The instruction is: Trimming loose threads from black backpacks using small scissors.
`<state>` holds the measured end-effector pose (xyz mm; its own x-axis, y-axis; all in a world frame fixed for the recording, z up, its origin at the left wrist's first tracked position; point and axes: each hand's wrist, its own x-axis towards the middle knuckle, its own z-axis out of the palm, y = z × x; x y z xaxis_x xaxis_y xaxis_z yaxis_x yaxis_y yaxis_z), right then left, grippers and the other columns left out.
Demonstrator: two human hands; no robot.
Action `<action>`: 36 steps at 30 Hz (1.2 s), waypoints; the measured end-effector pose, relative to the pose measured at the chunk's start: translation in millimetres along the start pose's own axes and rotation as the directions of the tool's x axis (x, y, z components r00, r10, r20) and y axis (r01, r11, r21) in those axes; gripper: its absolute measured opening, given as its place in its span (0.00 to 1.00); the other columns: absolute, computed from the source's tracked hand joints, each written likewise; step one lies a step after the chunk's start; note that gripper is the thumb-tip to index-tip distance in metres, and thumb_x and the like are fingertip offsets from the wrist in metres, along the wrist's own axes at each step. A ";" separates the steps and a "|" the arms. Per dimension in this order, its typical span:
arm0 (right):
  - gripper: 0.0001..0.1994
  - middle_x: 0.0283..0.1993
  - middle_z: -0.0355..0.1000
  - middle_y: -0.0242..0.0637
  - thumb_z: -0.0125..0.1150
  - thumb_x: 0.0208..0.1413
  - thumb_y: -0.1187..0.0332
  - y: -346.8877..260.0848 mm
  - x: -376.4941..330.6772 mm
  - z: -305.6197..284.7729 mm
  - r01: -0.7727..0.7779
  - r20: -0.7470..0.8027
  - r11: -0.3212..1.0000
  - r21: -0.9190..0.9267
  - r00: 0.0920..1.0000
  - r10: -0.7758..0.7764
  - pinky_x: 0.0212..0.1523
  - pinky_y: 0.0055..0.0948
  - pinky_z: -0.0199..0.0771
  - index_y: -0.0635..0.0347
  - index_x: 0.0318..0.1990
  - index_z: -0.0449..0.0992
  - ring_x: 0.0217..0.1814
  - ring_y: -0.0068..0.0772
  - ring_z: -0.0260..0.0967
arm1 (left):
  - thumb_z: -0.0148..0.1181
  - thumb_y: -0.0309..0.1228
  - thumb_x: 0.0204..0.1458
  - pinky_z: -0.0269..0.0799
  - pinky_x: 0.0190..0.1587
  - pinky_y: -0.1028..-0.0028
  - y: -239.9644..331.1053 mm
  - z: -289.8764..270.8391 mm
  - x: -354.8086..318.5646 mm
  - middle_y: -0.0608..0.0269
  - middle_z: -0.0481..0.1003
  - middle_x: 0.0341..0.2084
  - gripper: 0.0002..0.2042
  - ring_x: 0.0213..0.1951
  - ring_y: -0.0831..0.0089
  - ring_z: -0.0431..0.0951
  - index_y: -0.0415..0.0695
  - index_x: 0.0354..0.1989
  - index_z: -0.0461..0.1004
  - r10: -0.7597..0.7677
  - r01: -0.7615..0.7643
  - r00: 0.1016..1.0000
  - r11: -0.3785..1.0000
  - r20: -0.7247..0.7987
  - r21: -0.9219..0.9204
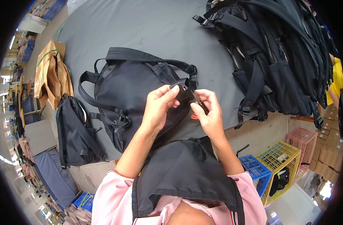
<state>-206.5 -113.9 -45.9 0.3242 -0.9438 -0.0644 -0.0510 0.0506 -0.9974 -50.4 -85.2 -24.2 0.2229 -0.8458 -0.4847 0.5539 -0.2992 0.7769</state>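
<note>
A black backpack (130,93) lies flat on the grey table (149,26) in front of me. Both my hands work at its right corner. My left hand (158,107) pinches a black strap end (180,88) between thumb and fingers. My right hand (209,112) holds a small buckle or zipper piece on the same strap, just right of the left hand. The strap runs up to a shoulder strap junction (192,71). A black apron (184,172) covers my chest below the hands.
A tall pile of black backpacks (276,56) fills the table's right side. Another black bag (75,131) hangs off the left edge near a brown paper bag (51,75). Blue, yellow and pink crates (280,157) stand on the floor at lower right.
</note>
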 end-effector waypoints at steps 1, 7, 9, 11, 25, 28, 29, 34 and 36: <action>0.13 0.35 0.65 0.34 0.61 0.50 0.71 -1.0 -2.6 -3.3 0.051 -0.057 0.992 -0.114 0.997 -0.057 0.36 0.23 0.68 0.62 0.42 0.69 0.34 0.25 0.66 | 0.58 0.33 0.53 0.64 0.27 0.83 0.1 -0.9 1.3 0.71 0.71 0.20 0.08 0.20 0.83 0.68 0.41 0.30 0.76 -0.004 0.004 1.000 1.000 -0.005 -0.004; 0.13 0.33 0.66 0.36 0.65 0.44 0.71 -21.2 -5.8 -13.2 0.320 0.036 0.757 -0.570 0.930 -0.366 0.27 0.30 0.68 0.60 0.40 0.72 0.27 0.35 0.68 | 0.58 0.32 0.53 0.67 0.29 0.82 -2.2 -5.1 4.0 0.68 0.73 0.22 0.07 0.23 0.82 0.71 0.42 0.28 0.73 -0.045 0.048 0.996 0.998 0.072 -0.046; 0.13 0.31 0.66 0.36 0.65 0.43 0.71 -21.8 -6.3 -12.8 0.366 0.060 0.708 -0.604 0.907 -0.418 0.26 0.30 0.67 0.60 0.39 0.72 0.26 0.36 0.68 | 0.57 0.31 0.54 0.67 0.28 0.82 -4.8 -6.2 4.4 0.66 0.74 0.22 0.06 0.22 0.82 0.72 0.41 0.29 0.73 -0.048 0.056 0.994 0.995 0.097 -0.077; 0.13 0.30 0.65 0.35 0.65 0.42 0.72 -21.4 -6.4 -10.6 0.346 0.040 0.703 -0.622 0.910 -0.413 0.26 0.30 0.67 0.59 0.38 0.73 0.26 0.38 0.68 | 0.57 0.30 0.54 0.67 0.28 0.82 -6.2 -6.9 4.5 0.66 0.74 0.22 0.06 0.22 0.81 0.72 0.40 0.29 0.73 -0.059 0.066 0.994 0.996 0.095 -0.068; 0.10 0.30 0.67 0.35 0.64 0.45 0.72 -18.1 -2.0 -8.1 0.314 0.044 0.731 -0.606 0.930 -0.364 0.27 0.31 0.68 0.58 0.37 0.73 0.27 0.37 0.70 | 0.56 0.27 0.54 0.68 0.28 0.82 -11.8 -15.5 7.4 0.64 0.74 0.22 0.04 0.22 0.81 0.73 0.39 0.31 0.72 -0.114 0.121 0.989 0.989 0.095 -0.079; 0.09 0.32 0.66 0.36 0.63 0.46 0.73 -12.3 0.2 -11.4 0.269 -0.002 0.786 -0.557 0.946 -0.325 0.26 0.28 0.67 0.60 0.36 0.73 0.26 0.34 0.69 | 0.55 0.27 0.55 0.69 0.28 0.82 -10.8 -12.2 7.7 0.66 0.74 0.23 0.05 0.23 0.81 0.73 0.39 0.35 0.73 -0.126 0.132 0.988 0.989 0.093 -0.064; 0.09 0.32 0.66 0.36 0.63 0.46 0.73 -7.0 2.1 -13.2 0.269 -0.002 0.786 -0.557 0.945 -0.326 0.26 0.28 0.67 0.60 0.36 0.73 0.26 0.34 0.69 | 0.55 0.27 0.55 0.69 0.29 0.82 -9.5 -10.8 6.2 0.66 0.74 0.23 0.05 0.23 0.82 0.72 0.39 0.37 0.72 -0.107 0.111 0.989 0.993 0.104 -0.041; 0.13 0.35 0.66 0.32 0.63 0.49 0.74 37.1 32.1 -36.1 -0.138 -0.121 0.990 -0.039 0.984 0.132 0.30 0.19 0.68 0.65 0.42 0.71 0.30 0.19 0.67 | 0.53 0.25 0.56 0.70 0.32 0.82 -11.9 -20.0 -4.8 0.69 0.72 0.27 0.07 0.25 0.83 0.71 0.39 0.42 0.72 -0.081 0.036 0.962 0.984 0.261 0.173; 0.15 0.34 0.70 0.32 0.64 0.50 0.70 64.6 50.3 -43.7 -0.241 -0.068 0.970 0.028 0.968 0.242 0.27 0.18 0.66 0.66 0.44 0.72 0.30 0.16 0.66 | 0.53 0.25 0.55 0.70 0.33 0.82 -13.3 -17.3 -8.3 0.70 0.72 0.28 0.07 0.26 0.84 0.72 0.39 0.41 0.72 -0.087 -0.008 0.944 0.959 0.319 0.285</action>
<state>-234.7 -172.4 -112.2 0.2371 -0.9234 -0.3019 -0.1010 0.2857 -0.9530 -45.8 -66.6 -37.4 -0.0943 -0.9130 -0.3969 0.3008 -0.4062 0.8629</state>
